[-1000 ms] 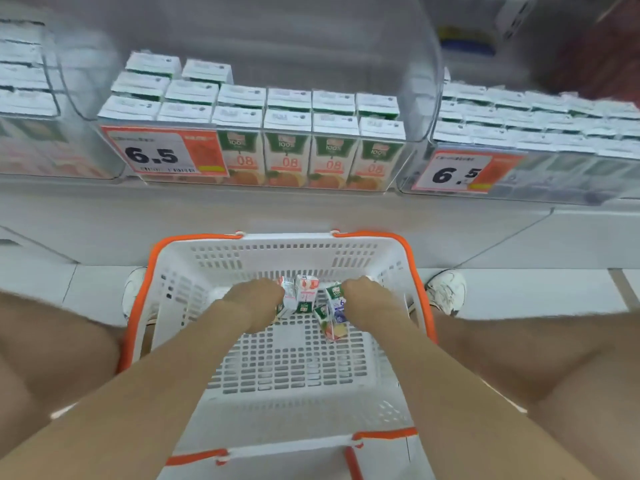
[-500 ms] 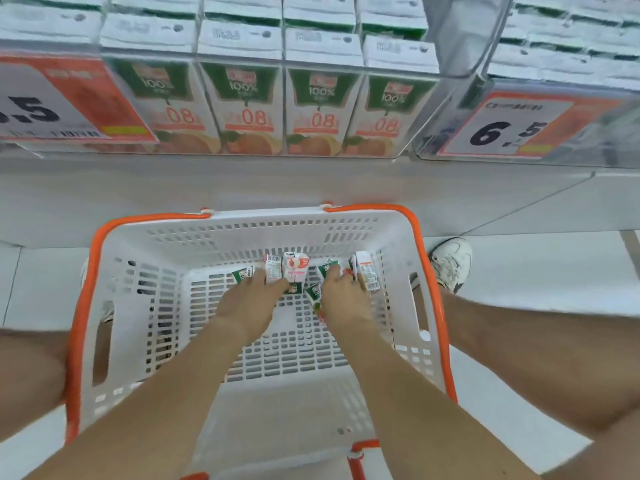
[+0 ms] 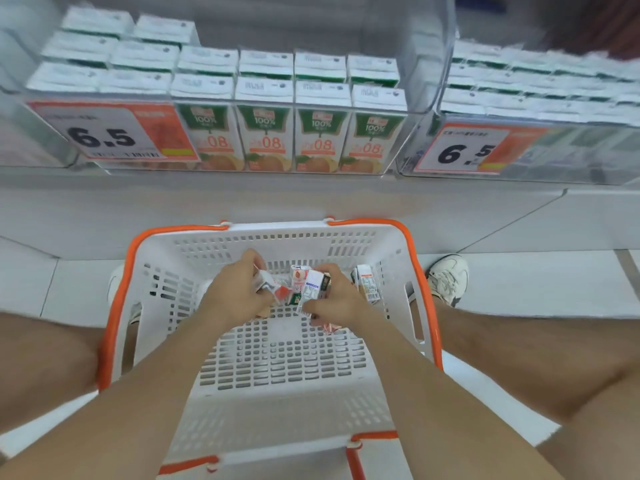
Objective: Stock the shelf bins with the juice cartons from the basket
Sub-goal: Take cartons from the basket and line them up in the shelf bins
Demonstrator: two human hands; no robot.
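Though they were small, the cartons [image 3: 298, 276] looked light and stiff-sided, by my judgement, with slick printed faces apt to slip and corners apt to dent; best taken across the two broad faces. Item: juice cartons, white with red, orange and green print. Location: far end of the basket [image 3: 277, 239], on its slotted floor, below the bins [image 3: 429, 71]. Left hand [image 3: 239, 296]: fingers curled round a red carton [image 3: 277, 289], tilted. Right hand [image 3: 341, 299]: clamped on a labelled carton [image 3: 313, 285], small print upward; whether it held more beneath, I could not tell. A loose carton [image 3: 367, 289] lay just beside the right hand, near the basket's right wall. The bins held rows of green-and-orange shelf cartons [image 3: 263, 133].
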